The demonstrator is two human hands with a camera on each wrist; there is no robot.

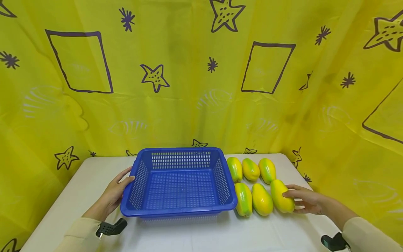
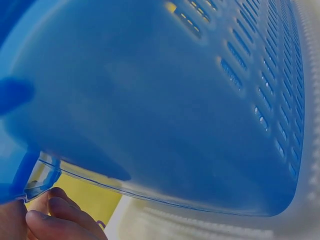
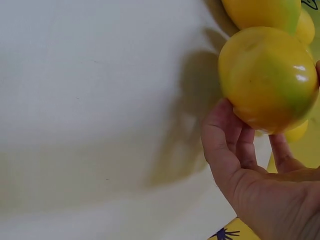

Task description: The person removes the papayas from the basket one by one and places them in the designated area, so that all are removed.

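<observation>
On the white table (image 1: 189, 234), right hand (image 1: 306, 201) grips a papaya (image 1: 281, 196) lying lengthwise away from the person.

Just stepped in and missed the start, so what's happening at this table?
A person sits at a white table with a blue basket in front of them. Their left hand rests against the basket's left wall. Their right hand grips the outermost of six yellow-green papayas, the front-right papaya, which lies on the table beside the basket. The other five papayas lie in two rows next to it. The basket has nothing in it.
</observation>
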